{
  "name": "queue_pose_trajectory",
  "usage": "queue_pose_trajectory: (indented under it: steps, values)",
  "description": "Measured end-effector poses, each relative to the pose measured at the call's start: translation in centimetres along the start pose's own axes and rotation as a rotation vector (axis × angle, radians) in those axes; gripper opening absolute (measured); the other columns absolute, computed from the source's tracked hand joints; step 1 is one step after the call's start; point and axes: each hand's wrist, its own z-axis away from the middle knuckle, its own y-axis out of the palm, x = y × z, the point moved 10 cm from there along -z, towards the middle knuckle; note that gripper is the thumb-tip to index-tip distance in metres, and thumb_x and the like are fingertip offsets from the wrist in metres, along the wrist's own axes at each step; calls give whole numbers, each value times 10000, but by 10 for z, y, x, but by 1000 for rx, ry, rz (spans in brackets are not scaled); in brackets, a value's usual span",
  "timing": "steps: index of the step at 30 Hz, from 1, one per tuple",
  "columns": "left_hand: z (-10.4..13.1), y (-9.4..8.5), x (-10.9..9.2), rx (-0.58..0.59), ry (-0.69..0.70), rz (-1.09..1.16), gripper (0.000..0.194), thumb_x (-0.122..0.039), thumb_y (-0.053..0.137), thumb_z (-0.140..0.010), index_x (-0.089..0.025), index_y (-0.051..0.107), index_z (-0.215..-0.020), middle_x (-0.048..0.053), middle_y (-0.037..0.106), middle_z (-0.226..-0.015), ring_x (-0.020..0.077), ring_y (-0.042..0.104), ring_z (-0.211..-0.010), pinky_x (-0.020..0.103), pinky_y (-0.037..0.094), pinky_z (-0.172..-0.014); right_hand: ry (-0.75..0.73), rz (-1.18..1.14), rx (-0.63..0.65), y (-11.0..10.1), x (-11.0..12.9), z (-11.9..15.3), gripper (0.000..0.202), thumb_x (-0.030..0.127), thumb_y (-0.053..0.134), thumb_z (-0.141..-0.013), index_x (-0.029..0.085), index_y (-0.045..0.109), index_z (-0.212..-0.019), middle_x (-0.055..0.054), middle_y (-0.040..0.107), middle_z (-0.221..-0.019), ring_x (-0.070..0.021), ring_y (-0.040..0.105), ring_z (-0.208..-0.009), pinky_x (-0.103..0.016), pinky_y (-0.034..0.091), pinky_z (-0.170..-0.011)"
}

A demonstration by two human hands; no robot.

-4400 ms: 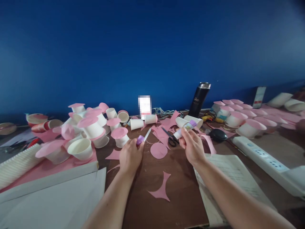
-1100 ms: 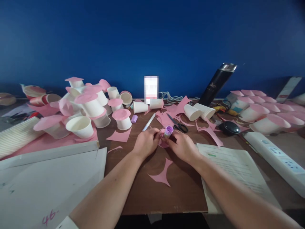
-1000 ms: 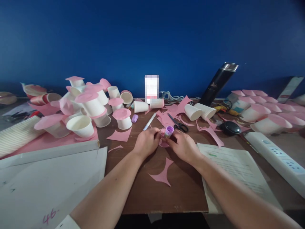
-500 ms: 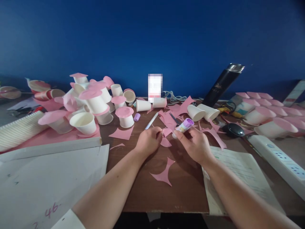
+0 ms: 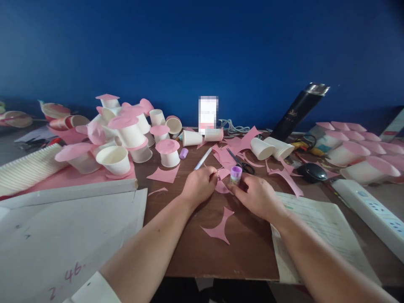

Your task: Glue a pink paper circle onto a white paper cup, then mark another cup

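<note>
My left hand (image 5: 202,185) is closed in a pinch at the edge of a small pink paper piece (image 5: 223,174); the fingertips partly hide the grip. My right hand (image 5: 260,194) grips a glue stick (image 5: 235,176) that stands nearly upright, purple end up, its lower end hidden by the fingers. Below it lies a rounded pink paper piece (image 5: 221,187) on the brown table. A purple cap (image 5: 184,153) and a pale pen (image 5: 203,158) rest beyond my left hand. Scissors (image 5: 244,165) lie just behind the glue stick.
Paper cups with pink paper tops (image 5: 126,130) are heaped at left; more cups (image 5: 369,166) stand at right. A pink offcut (image 5: 221,227) lies in front of my hands. A black flask (image 5: 299,111), a mouse (image 5: 312,172), a power strip (image 5: 372,206) and a notebook (image 5: 318,227) are at right.
My right hand has lowered the glue stick and turned it from slanted to nearly upright. The scissors' handles now show behind it. My left hand stays in about the same place.
</note>
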Motion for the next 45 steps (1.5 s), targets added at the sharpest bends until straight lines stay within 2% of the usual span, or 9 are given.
queue_pose_trajectory:
  steps: [5,10,14,18,22,24,27,36,45]
  values:
    - [1,-2,0,-18,7,27,223,-301,444,-879,-224,633,-790,1,683,-769,146,600,-688,242,390,-622,38,-226,-166,-24,-5,1,322,532,530,-835,222,607,-796,-7,625,-618,-160,555,-540,-275,391,-552]
    - [1,-2,-1,5,-9,4,223,-295,448,-879,-221,643,-801,5,688,-765,152,607,-692,248,384,-610,-3,-156,-60,2,5,-3,287,487,567,-815,206,619,-790,-53,682,-762,-214,632,-699,-290,416,-614]
    - [1,-1,-2,13,-12,-22,244,-312,438,-892,-223,664,-865,20,709,-839,167,629,-756,256,407,-657,-44,-61,17,18,10,-6,288,476,535,-839,212,639,-892,-71,706,-887,-238,654,-788,-297,416,-650]
    - [0,1,0,24,-7,-21,239,-315,441,-889,-232,665,-876,14,712,-853,167,633,-773,254,413,-669,-16,74,59,15,7,-4,339,519,506,-841,211,644,-872,-69,704,-799,-241,659,-736,-290,387,-603]
    - [0,1,0,21,4,-21,230,-312,444,-884,-233,656,-838,8,709,-836,164,630,-773,252,408,-673,1,57,92,4,2,0,328,518,542,-813,207,633,-758,-32,671,-678,-191,624,-628,-264,367,-556]
    - [0,2,0,24,-4,-22,230,-318,446,-882,-232,648,-815,5,703,-806,162,625,-746,251,402,-656,30,-11,42,-5,-3,-1,344,532,559,-798,205,627,-717,-13,647,-622,-165,595,-571,-254,369,-538]
    - [0,1,0,27,-11,-23,239,-318,438,-885,-228,639,-792,3,692,-776,156,617,-717,247,394,-636,41,-153,-70,-16,-6,-2,341,533,559,-805,207,658,-801,-8,672,-674,-163,615,-612,-249,413,-581]
    - [1,0,-2,10,15,-58,245,-327,443,-887,-222,650,-808,17,701,-817,166,624,-746,252,389,-628,-22,-59,17,16,7,-7,306,484,557,-822,220,662,-936,-66,714,-914,-231,664,-818,-277,436,-664]
    - [0,1,0,15,6,-47,228,-315,447,-877,-231,653,-831,14,707,-825,173,626,-749,263,392,-639,17,108,72,7,1,-2,344,534,534,-807,210,625,-736,-45,682,-689,-218,647,-664,-271,367,-555]
